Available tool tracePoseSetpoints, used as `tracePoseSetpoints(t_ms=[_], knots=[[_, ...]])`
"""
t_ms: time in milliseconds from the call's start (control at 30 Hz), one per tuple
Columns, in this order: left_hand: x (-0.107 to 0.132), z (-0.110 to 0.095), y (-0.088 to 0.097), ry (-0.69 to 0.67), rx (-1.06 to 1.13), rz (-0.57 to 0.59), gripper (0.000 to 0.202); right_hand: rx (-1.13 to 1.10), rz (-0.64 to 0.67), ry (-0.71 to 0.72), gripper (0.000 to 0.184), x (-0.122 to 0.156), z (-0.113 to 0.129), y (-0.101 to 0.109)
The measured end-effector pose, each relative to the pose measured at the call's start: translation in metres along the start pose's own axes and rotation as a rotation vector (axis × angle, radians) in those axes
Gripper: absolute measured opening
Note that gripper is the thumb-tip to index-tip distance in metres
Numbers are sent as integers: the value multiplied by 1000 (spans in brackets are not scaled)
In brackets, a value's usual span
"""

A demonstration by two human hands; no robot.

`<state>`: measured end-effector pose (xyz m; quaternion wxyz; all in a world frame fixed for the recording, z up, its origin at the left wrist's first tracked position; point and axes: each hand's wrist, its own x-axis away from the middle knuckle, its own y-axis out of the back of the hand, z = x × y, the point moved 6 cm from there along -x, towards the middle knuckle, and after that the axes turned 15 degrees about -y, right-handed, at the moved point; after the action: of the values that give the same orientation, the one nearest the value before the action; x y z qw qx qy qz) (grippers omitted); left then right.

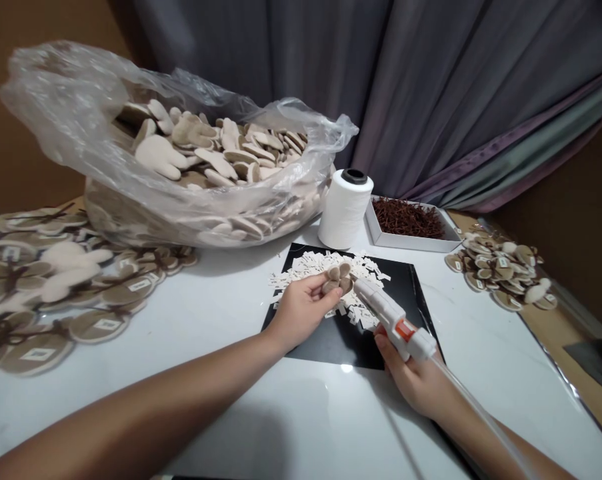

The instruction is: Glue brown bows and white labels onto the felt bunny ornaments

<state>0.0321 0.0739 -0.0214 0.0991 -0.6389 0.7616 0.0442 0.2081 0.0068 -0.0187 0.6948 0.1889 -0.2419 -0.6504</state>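
Between the fingers and thumb of my left hand (301,310) is a small brown bunny-shaped felt piece (345,285), held over the black board (325,350). My right hand (413,383) is wrapped round a white glue gun (383,307) with an orange part, and a long clear glue stick (481,417) trails from its back. The gun's nozzle points at the felt piece, close to it or touching; I cannot tell which. Beneath both, a heap of small white printed labels (308,267) lies scattered on the board.
A clear plastic bag (105,207) full of felt shapes stands back left. Behind the board are a white thread cone (345,210) and a white box (415,243) of dark brown twisted pieces. Labelled felt pieces lie in piles at left (103,325) and right (505,267).
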Motion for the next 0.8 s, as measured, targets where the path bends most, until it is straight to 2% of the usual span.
tracePoseSetpoints(t_ms=[100, 200, 267, 467, 600, 800], knots=[[1, -1, -2, 6, 29, 23, 27, -69, 28, -120, 29, -5, -8, 0], [2, 0, -2, 12, 51, 37, 27, -232, 59, -259, 36, -11, -13, 3], [3, 1, -1, 24, 80, 27, 27, -324, 69, -298, 40, -14, -13, 5], [3, 0, 1, 133, 215, -84, 32, -450, 72, -244, 46, -12, -13, 8], [2, 2, 2, 179, 271, -157, 28, -364, 125, -150, 39, -5, -21, 0], [-1, 5, 2, 179, 292, -158, 21, -213, 120, -57, 31, -2, -18, -2]])
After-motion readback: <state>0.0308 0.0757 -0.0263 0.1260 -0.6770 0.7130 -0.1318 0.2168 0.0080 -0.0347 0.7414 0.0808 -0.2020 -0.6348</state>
